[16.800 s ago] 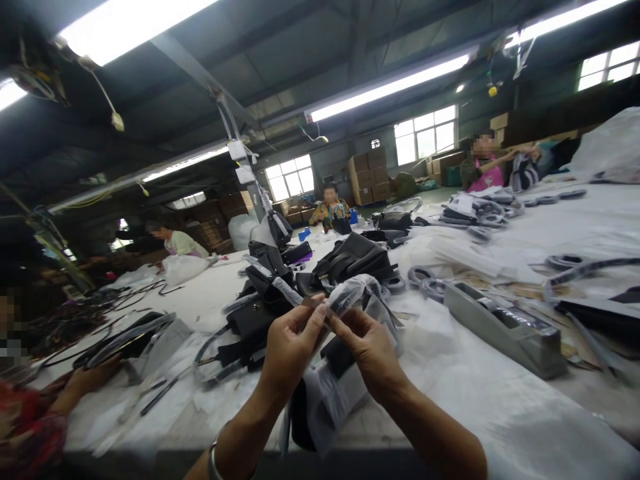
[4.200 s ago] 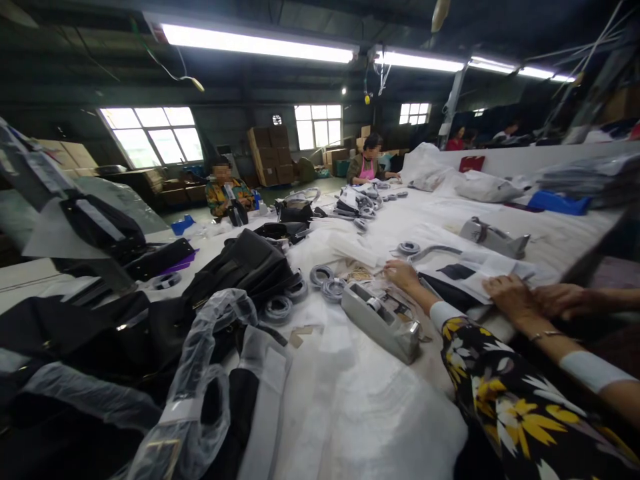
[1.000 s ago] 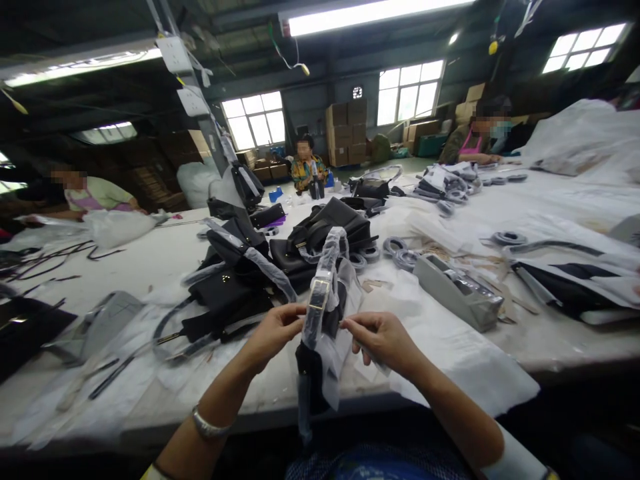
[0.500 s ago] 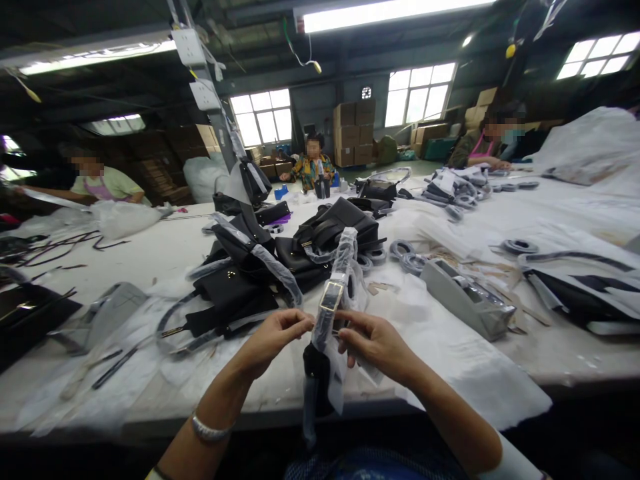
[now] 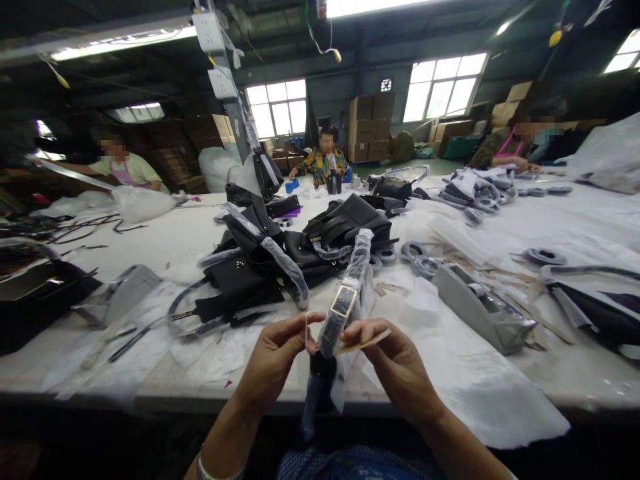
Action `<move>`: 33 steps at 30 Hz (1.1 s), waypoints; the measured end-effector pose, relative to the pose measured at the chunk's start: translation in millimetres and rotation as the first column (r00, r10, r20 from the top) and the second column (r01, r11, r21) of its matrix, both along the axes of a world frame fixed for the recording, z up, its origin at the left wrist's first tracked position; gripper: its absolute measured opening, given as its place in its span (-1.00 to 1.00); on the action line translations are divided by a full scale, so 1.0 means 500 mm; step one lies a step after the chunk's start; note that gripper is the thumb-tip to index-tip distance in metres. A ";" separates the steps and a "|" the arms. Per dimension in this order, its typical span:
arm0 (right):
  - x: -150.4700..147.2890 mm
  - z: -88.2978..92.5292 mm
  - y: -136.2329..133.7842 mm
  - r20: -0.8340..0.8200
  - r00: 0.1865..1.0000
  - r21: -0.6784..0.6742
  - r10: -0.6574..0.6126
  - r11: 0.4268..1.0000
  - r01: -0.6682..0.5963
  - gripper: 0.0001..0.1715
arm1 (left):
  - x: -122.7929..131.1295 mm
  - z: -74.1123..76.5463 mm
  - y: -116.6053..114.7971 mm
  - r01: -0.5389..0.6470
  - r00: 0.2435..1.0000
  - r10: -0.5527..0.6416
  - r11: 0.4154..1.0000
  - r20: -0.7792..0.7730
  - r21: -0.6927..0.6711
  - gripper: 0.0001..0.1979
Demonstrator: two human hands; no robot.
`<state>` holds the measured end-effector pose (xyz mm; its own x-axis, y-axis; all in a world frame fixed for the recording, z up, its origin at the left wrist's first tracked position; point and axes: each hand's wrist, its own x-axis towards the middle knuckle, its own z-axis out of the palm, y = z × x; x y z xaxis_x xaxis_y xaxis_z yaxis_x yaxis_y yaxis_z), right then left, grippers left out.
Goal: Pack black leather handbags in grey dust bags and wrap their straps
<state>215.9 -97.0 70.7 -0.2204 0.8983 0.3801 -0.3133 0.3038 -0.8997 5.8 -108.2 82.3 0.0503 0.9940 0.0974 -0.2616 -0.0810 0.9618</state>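
A black handbag [image 5: 323,373] stands at the table's front edge between my hands. Its strap [image 5: 357,257], wrapped in clear film, rises upright and carries a gold rectangular buckle [image 5: 343,302]. On the strap's left, my left hand [image 5: 273,360] is closed in a pinch on a thin white cord [image 5: 307,330]. My right hand [image 5: 400,363], to the right just below the buckle, grips a thin flat tan-edged tag [image 5: 367,342] between thumb and fingers. Whether the cord joins the tag behind the strap is hidden.
Black bags [image 5: 250,280] with film-wrapped straps lie piled ahead. A grey tape dispenser [image 5: 480,310] and white wrapping sheets [image 5: 480,393] are at right. A black bag [image 5: 40,293] stands at left. Coiled straps [image 5: 420,260] lie beyond. Several people sit around the table.
The tag now shows in my right hand and the white cord in my left. The buckled strap tilts more to the right. The whole view has shifted slightly.
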 end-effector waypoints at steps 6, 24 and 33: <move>-0.027 0.047 0.016 0.325 0.936 0.190 -0.137 0.979 0.077 -0.68 | 0.016 0.029 0.004 -0.054 0.983 0.065 0.996 -0.169 0.068 -0.73; -0.003 0.039 0.022 0.479 0.820 0.363 -0.314 0.921 0.141 -0.49 | 0.046 0.036 -0.117 -0.318 0.743 0.473 0.872 -0.474 0.372 -0.69; -0.053 0.034 0.049 0.346 0.919 0.133 -0.190 0.979 0.152 -0.73 | 0.028 -0.074 -0.152 -0.644 0.759 0.634 0.765 -0.151 -0.025 -0.60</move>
